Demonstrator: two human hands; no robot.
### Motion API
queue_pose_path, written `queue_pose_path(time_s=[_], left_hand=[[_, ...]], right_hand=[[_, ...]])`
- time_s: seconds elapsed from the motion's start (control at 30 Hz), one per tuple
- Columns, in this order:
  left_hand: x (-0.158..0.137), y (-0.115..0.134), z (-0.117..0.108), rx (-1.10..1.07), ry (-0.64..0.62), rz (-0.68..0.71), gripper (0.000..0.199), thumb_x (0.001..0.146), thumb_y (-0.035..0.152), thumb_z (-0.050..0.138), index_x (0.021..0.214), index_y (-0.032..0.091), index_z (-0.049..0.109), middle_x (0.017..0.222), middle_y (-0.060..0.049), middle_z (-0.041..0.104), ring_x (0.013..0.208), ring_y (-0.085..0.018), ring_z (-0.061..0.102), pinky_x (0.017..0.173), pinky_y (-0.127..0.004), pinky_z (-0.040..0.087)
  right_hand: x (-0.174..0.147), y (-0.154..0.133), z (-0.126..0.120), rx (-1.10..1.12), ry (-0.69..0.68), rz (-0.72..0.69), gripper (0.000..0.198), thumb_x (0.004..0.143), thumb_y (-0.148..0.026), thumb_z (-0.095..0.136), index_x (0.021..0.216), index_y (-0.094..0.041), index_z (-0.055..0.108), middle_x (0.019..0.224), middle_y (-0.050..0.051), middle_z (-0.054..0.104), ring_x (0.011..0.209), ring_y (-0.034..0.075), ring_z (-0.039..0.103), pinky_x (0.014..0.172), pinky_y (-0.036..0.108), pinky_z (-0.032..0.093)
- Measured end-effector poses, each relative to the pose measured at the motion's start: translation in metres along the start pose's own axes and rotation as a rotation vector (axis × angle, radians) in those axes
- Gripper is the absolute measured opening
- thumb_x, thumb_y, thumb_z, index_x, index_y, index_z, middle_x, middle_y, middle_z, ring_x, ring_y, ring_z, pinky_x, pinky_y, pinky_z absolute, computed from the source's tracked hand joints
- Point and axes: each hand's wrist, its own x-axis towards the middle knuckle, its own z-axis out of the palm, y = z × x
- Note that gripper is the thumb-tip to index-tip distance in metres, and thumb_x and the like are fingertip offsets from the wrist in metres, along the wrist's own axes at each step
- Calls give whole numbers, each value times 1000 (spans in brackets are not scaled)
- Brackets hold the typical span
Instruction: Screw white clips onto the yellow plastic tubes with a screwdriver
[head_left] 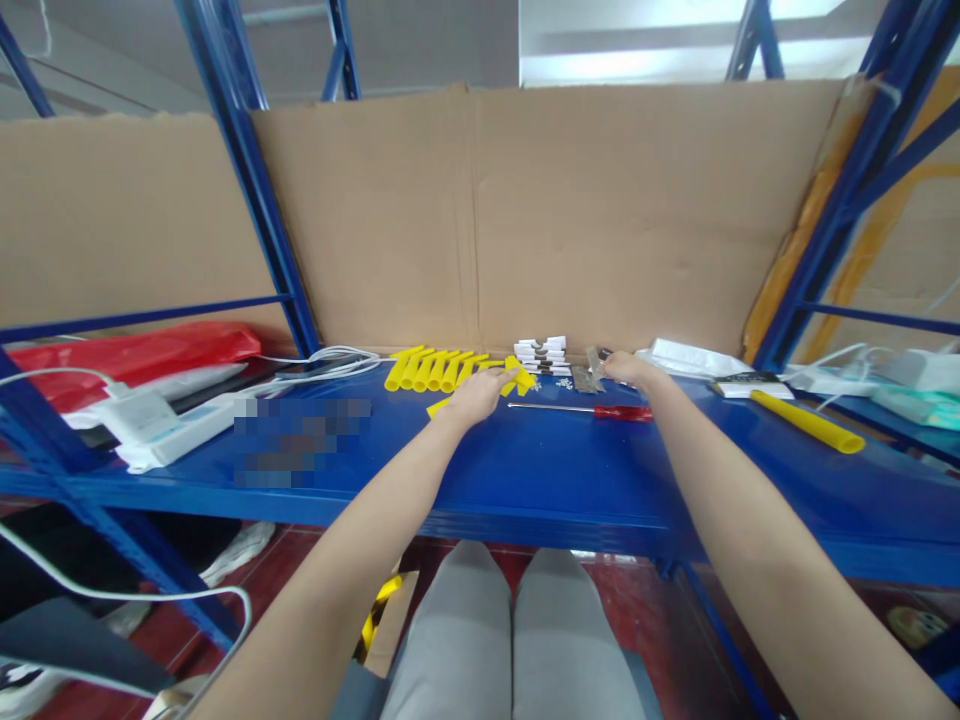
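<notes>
Work surface: blue metal shelf [570, 470], backed by an upright brown cardboard panel [600, 200]. Positions are listed from left to right.

1. Far left: a red plastic bag [150, 345] lies behind a white plastic power strip [191, 425]. A white coiled cable [341, 358] lies between the strip and the next group.

2. Left of centre: a row of yellow tubular pieces [429, 370] stands side by side, open ends toward the person. This group appears to be laid out in order. Whether each piece is complete cannot be determined.

3. Left hand [480, 395]: positioned just right of the row, fingers bent at several flat yellow pieces [523, 376]. Contact is probable; whether the fingers are closed on a piece cannot be told. These pieces overlap loosely and appear not yet arranged like the row.

4. Centre: a stack of small white parts [541, 357] lies behind scattered tiny silvery parts [562, 383]. Both groups are judged unused stock. In front lies a screwdriver with a red handle [621, 413], shaft pointing left, held by neither hand.

5. Right of centre: grey metal pieces [583, 378] lie immediately left of the right hand [628, 369]. Its fingers are bent toward them; grip cannot be confirmed at this size.

6. Right: a white flat packet [694, 358] and, nearer the front edge, a single long yellow tube [810, 422], apart from the row.

Status: partway, as judged from the ordered row and the loose parts. No joined unit can be distinguished.
</notes>
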Motion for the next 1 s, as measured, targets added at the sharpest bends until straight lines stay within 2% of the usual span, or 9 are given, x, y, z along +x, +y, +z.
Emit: queue_pose_path(time_s=[0.13,0.33,0.47,0.6,0.63,0.7,0.8,0.9,1.0], left_hand=[[0,-1,0,-7,-3,5,53,87,8,38,137,21,48,128,-9,61,117,-19,58,100,-34,44],[-2,2,-4,-34,-25,-15,54,87,5,37,137,18,49,128,-11,61,116,-21,58,100,-34,44],[-3,3,-5,-33,-14,-32,54,86,5,38,137,19,49,126,-11,62,115,-21,59,99,-34,44],[-3,2,-3,-34,1,-17,54,86,5,38,136,20,50,126,-10,62,113,-21,60,98,-35,46],[-2,2,-3,-37,6,-6,54,86,6,38,136,20,50,125,-10,63,113,-21,60,98,-35,46],[-2,2,-1,-41,11,9,53,85,6,39,135,20,51,123,-10,64,112,-20,61,98,-34,45],[0,2,0,-44,4,27,52,85,6,39,133,18,53,122,-10,65,113,-20,60,99,-34,45],[0,0,1,-62,-12,54,51,85,6,40,131,20,54,121,-9,66,114,-19,59,99,-34,45],[0,-1,2,-79,-32,56,48,85,7,40,128,20,56,121,-8,66,114,-18,59,99,-35,45]], right_hand=[[12,5,9,-226,22,129,20,72,-11,60,55,-19,56,46,4,52,58,22,58,54,31,42],[34,1,25,-272,2,117,11,68,-11,65,58,-17,65,50,9,58,74,32,65,63,38,47],[35,-5,28,-275,33,108,6,71,-16,65,69,-14,71,58,12,63,80,34,66,65,38,47],[15,-31,29,-231,48,93,11,78,-18,62,73,-10,69,68,15,67,77,27,66,61,30,44],[8,-40,30,-206,10,76,16,82,-21,59,73,-11,68,68,13,67,71,22,65,58,27,43],[-9,-60,34,-65,-159,99,27,89,-30,51,76,-12,66,70,10,68,62,14,61,52,22,40],[-30,-85,42,-8,-294,44,23,88,-32,54,79,-13,65,78,7,70,59,9,58,49,18,36],[-40,-95,53,-36,-257,-12,16,85,-25,58,74,-14,62,74,3,67,54,6,54,47,16,33],[-41,-93,65,-42,-190,-39,21,83,-22,60,64,-14,58,59,0,60,48,6,49,45,16,32]])
